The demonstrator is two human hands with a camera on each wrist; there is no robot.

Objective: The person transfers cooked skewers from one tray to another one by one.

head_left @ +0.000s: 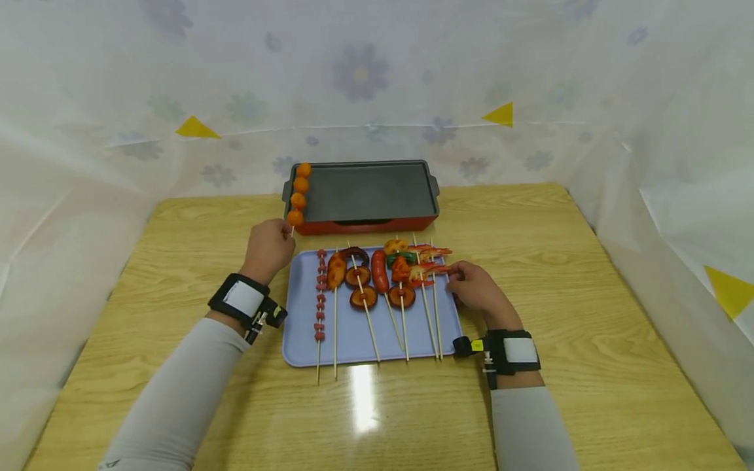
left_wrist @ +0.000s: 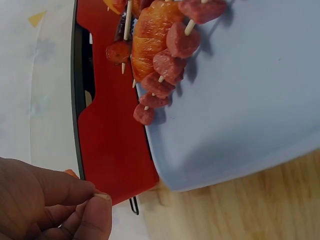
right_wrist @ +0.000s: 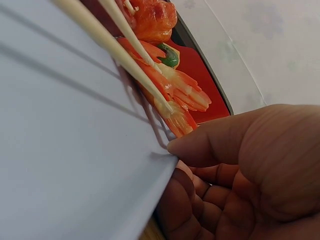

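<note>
My left hand pinches the stick end of a skewer of orange balls, which lies over the left end of the grill pan. In the left wrist view the stick's tip pokes out between thumb and finger. My right hand holds the right edge of the lilac tray, thumb on top and fingers curled beneath. Close to that thumb lie shrimp skewers. The tray also carries a skewer of small red meat pieces, a sausage skewer and mushroom slices.
The red-sided grill pan with a dark flat top stands behind the tray, close to its far edge. Several stick ends overhang the tray's near edge. A flower-patterned sheet hangs behind the wooden table.
</note>
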